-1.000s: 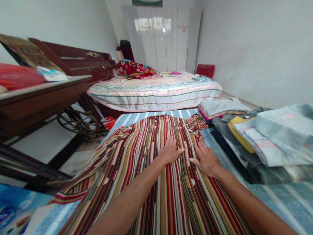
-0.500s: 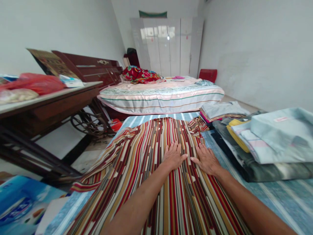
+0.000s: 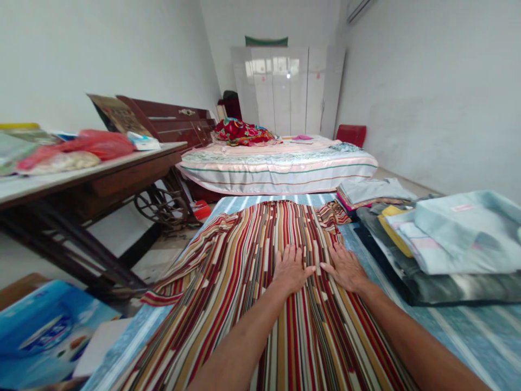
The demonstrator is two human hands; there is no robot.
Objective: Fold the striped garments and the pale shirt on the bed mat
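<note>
A striped garment (image 3: 236,260) in red, maroon, tan and white lies spread out on the blue striped bed cover (image 3: 456,336). One sleeve reaches out to the left; the other is bunched at the upper right. My left hand (image 3: 290,269) rests flat on the middle of the cloth, fingers spread and pointing away from me. Just to its right, my right hand (image 3: 347,268) also lies flat on the garment, fingers apart. The thumbs point at each other with a small gap between them. The garment's lower end runs out of view beneath my forearms.
Folded clothes (image 3: 468,239) are stacked to the right, with a smaller pile (image 3: 374,191) behind. On the left stand a sewing-machine table (image 3: 163,152) bearing bags and a blue package (image 3: 52,331). Farther back are another bed (image 3: 277,168) and a white wardrobe (image 3: 285,92).
The camera view has shifted slightly left and tilted up. Both hands stay flat on the garment in nearly the same place.
</note>
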